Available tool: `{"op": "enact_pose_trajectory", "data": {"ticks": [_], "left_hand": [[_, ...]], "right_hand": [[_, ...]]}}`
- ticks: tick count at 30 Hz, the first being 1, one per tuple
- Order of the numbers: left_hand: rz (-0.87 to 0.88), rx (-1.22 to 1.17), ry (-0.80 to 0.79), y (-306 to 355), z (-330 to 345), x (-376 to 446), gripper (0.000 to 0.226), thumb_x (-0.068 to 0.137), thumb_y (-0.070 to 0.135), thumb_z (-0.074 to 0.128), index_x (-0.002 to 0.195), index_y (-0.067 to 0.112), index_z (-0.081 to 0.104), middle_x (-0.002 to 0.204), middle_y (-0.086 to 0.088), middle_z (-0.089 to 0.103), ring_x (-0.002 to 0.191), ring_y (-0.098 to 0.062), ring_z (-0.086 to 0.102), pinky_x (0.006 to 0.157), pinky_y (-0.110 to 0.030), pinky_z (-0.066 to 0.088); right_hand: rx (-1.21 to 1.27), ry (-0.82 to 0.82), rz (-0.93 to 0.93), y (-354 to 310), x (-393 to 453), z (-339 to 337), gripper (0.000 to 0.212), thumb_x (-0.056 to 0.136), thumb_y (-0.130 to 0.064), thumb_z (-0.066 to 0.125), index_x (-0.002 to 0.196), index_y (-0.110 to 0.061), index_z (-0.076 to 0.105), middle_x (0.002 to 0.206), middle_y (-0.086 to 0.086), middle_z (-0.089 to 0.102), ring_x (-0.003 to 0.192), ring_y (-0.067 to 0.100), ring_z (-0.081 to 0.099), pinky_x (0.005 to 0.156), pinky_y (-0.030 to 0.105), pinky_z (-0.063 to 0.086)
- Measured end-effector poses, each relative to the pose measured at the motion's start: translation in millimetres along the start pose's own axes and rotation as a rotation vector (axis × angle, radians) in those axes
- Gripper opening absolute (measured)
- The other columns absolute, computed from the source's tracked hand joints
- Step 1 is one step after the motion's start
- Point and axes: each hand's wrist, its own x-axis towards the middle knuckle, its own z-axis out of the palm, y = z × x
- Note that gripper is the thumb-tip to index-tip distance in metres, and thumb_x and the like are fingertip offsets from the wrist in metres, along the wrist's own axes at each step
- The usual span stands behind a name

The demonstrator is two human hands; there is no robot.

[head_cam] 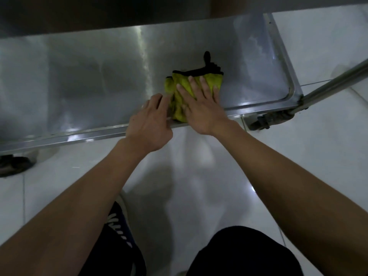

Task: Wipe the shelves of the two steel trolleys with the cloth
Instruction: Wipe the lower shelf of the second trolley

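A yellow cloth (180,86) with a black edge and black loop lies bunched on the low steel trolley shelf (89,80), near its front rim and right of centre. My right hand (201,104) presses flat on the cloth with fingers spread and straight. Just left of it, my left hand (151,120) rests at the shelf's front rim, its fingertips touching the cloth's left edge. Whether those fingers pinch the fabric is blurred.
A higher shelf (179,6) overhangs the far side. The trolley's right corner post (334,84) slants up to the right, with a caster (260,122) under it and another caster (12,166) at the left. White floor tiles, my knees and a shoe are below.
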Motion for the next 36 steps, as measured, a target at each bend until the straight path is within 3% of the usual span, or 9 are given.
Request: {"op": "enact_pose_trajectory", "data": {"ticks": [5,8,10,14,18,23,32,36], "left_hand": [[0.01,0.063,0.031,4.2,5.9,2.6,0.055,0.079,0.019,0.054,0.133,0.017,0.046,0.137,-0.003,0.043,0.117,-0.034,0.05,0.083,-0.051,0.049],[0.025,0.08,0.04,5.4,5.7,2.5,0.043,0.078,0.019,0.051,0.121,0.017,0.052,0.133,-0.002,0.045,0.114,-0.032,0.051,0.081,-0.05,0.05],[0.038,0.049,0.05,3.6,4.9,2.8,0.045,0.079,0.017,0.051,0.123,0.017,0.054,0.136,-0.001,0.046,0.118,-0.03,0.051,0.081,-0.051,0.052],[0.062,0.046,0.139,-25.5,-5.1,4.7,0.044,0.082,0.015,0.06,0.126,0.013,0.06,0.145,-0.008,0.05,0.13,-0.035,0.046,0.095,-0.054,0.048],[-0.024,0.115,0.202,-59.8,-5.9,-0.6,0.03,0.089,0.022,0.062,0.117,0.021,0.071,0.134,-0.007,0.059,0.123,-0.035,0.051,0.095,-0.053,0.047],[-0.042,0.07,0.229,-65.8,0.0,-4.0,0.031,0.087,0.023,0.062,0.116,0.026,0.071,0.133,-0.002,0.059,0.119,-0.033,0.055,0.093,-0.05,0.045],[-0.045,0.076,0.215,-68.8,-2.0,-5.3,0.034,0.09,0.03,0.057,0.12,0.028,0.071,0.138,-0.002,0.058,0.125,-0.03,0.052,0.098,-0.047,0.042],[-0.069,0.138,0.231,-60.4,-5.9,-1.2,0.03,0.094,0.048,0.051,0.1,0.029,0.074,0.122,0.0,0.061,0.112,-0.029,0.053,0.086,-0.044,0.043]], "right_hand": [[-0.04,0.046,0.187,72.2,-16.8,-10.9,0.059,0.106,-0.039,0.026,0.16,-0.034,0.001,0.169,0.003,-0.009,0.154,0.031,-0.01,0.122,0.058,0.001],[-0.009,0.054,0.332,111.6,-20.6,-17.7,0.059,0.106,-0.042,0.023,0.16,-0.036,-0.001,0.169,0.003,-0.009,0.154,0.032,-0.01,0.122,0.058,-0.001],[0.025,0.071,0.42,126.1,-20.3,-21.5,0.059,0.106,-0.043,0.023,0.16,-0.036,0.0,0.169,0.004,-0.008,0.154,0.033,-0.01,0.122,0.058,-0.004],[-0.007,0.091,0.463,124.7,-16.2,-22.0,0.06,0.106,-0.042,0.023,0.16,-0.032,0.0,0.168,0.007,-0.008,0.154,0.035,-0.01,0.121,0.06,-0.006],[-0.094,0.092,0.371,100.0,-5.0,-19.5,0.062,0.105,-0.041,0.023,0.16,-0.029,-0.002,0.168,0.012,-0.006,0.153,0.039,-0.008,0.12,0.064,-0.003],[-0.075,0.092,0.153,27.6,30.2,-8.3,0.063,0.104,-0.04,0.029,0.161,-0.028,0.005,0.168,0.012,-0.005,0.153,0.039,-0.007,0.119,0.065,-0.002],[-0.107,0.06,-0.082,-63.9,97.0,1.8,0.062,0.104,-0.044,0.023,0.16,-0.033,0.0,0.168,0.007,-0.012,0.153,0.035,-0.016,0.118,0.063,-0.011],[-0.084,0.103,-0.108,-64.3,95.1,2.5,0.061,0.104,-0.043,0.025,0.161,-0.031,0.004,0.169,0.006,-0.007,0.154,0.033,-0.012,0.119,0.06,-0.01]]}}
